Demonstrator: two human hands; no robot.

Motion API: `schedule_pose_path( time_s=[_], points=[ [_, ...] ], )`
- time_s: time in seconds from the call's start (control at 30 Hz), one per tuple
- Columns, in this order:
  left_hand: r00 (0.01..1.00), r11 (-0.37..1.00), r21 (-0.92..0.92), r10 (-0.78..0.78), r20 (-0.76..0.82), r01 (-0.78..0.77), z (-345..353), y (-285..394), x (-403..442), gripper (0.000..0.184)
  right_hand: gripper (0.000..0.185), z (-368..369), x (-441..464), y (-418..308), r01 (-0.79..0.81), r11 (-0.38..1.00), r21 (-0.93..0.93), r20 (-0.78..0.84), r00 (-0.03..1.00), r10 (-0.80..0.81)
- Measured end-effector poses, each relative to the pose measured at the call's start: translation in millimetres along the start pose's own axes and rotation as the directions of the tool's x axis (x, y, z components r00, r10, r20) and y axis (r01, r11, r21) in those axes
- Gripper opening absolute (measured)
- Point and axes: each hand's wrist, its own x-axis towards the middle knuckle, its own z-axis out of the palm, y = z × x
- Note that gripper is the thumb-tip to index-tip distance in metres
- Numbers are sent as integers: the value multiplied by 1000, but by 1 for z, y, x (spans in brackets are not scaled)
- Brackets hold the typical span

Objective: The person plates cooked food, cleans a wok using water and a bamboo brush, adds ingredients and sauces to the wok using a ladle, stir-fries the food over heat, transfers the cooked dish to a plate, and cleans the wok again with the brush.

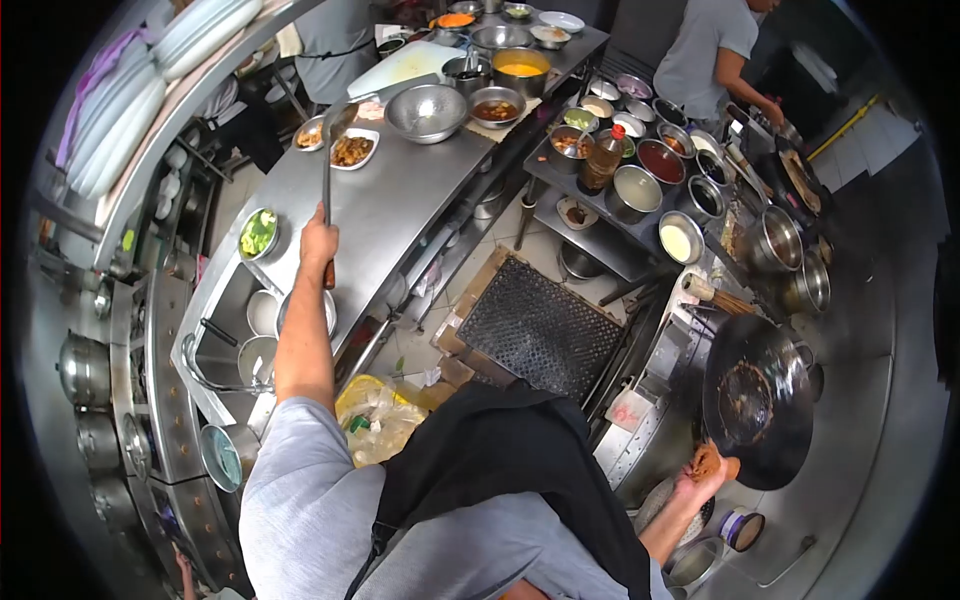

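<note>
My left hand (319, 243) is stretched forward over the steel counter (410, 190), its fingers wrapped round the handle of a long metal ladle (326, 170). The ladle's bowl end lies beside a white dish of brown, glossy food (353, 150). Down at the right, my right hand (690, 490) grips the edge of a black wok (775, 400) through a folded brown cloth (712, 464). Brown residue marks the inside of the wok, which is tilted. Nearest my left forearm is a metal bowl of green vegetables (259, 233).
A side table carries several sauce bowls (661, 162) and a capped bottle (600, 160). Below lies a black floor mat (540, 320). A yellow-rimmed bin (375, 420) stands by the counter. One co-worker (700, 60) is at the far right, another person (335, 50) behind the counter.
</note>
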Motion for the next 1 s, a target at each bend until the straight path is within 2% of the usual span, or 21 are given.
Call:
schedule_pose_path(
  time_s=[0.07, 0.1, 0.13, 0.17, 0.2, 0.27, 0.3, 0.33, 0.37, 0.47, 0.53, 0.6, 0.67, 0.7, 0.73, 0.8, 0.83, 0.87, 0.9, 0.93, 1.0],
  points=[
    [997, 997, -76, 21, -78, -27, 1, 5, -6, 69, 34, -22, 17, -6, 23, 999, 32, -40, 999, -22],
    [998, 995, -100, 17, -59, -22, -5, 19, -18, 68, 34, -32, 29, -6, 35, 999, 4, -35, 999, -35],
    [979, 971, -182, 126, -162, -155, 22, -5, -14, 66, 37, -35, 36, -3, 20, 999, 28, -74, 997, -18],
    [996, 878, -473, -40, 78, 73, -11, 49, -56, 64, 41, -33, 39, -3, 17, 998, 63, -135, 991, -8],
    [997, 854, -521, 31, 71, 11, -11, 68, -79, 62, 44, -41, 40, -4, 28, 993, 111, -220, 975, -3],
    [965, 742, -661, 75, 250, 114, -26, 133, -143, 58, 44, -50, 45, 3, 32, 992, 122, -109, 994, -18],
    [932, 726, -675, 138, 336, 136, -1, 127, -154, 47, 28, -53, 48, 10, 65, 980, 191, -105, 993, -45],
    [900, 703, -702, 226, 374, 115, 1, 159, -178, 35, 25, -40, 41, 6, 55, 962, 269, -79, 996, -35],
    [847, 628, -758, 297, 441, 175, 13, 184, -194, 36, 25, -41, 46, 11, 69, 955, 290, -65, 996, -53],
    [590, 560, -795, 569, 573, 232, 39, 288, -210, 49, 25, -28, 73, 21, 88, 907, 412, -42, 996, -78],
    [430, 488, -829, 709, 558, 272, 41, 383, -221, 55, 25, -25, 115, 28, 99, 856, 507, -52, 995, -85],
    [212, 295, -807, 867, 452, 512, 40, 460, -241, 75, 25, -2, 141, 33, 202, 750, 630, -201, 975, -94],
    [-173, 518, -638, 834, 523, 569, 69, 502, -251, 84, 26, 26, 155, 26, 236, 744, 625, -274, 959, -74],
    [-256, 620, -590, 770, 584, 517, 93, 516, -259, 88, 26, 26, 167, 28, 198, 757, 623, -198, 976, -93],
    [-274, 679, -591, 726, 631, 436, 108, 532, -271, 83, 26, 23, 177, 33, 163, 768, 619, -127, 986, -107],
    [-288, 629, -777, 745, 602, 1, 156, 570, -285, 76, 35, 28, 184, 34, 121, 828, 547, -117, 991, -67],
    [-336, 632, -767, 702, 628, -111, 148, 602, -301, 72, 40, 31, 191, 39, 101, 876, 472, -190, 982, -10],
    [-435, 576, -788, 666, 606, -216, 159, 630, -310, 70, 47, 29, 194, 42, 64, 917, 394, -262, 964, 46],
    [-489, 440, -844, 688, 537, -306, 184, 655, -323, 70, 57, 29, 182, 41, 71, 966, 247, -293, 956, 4],
    [-545, 285, -883, 702, 457, -373, 206, 678, -342, 69, 56, 32, 148, 24, 76, 989, 126, -264, 964, -41],
    [-676, 138, -897, 611, 412, -421, 199, 737, -399, 69, 60, 28, 138, 53, 180, 982, 61, -403, 904, -141]
  ],
)
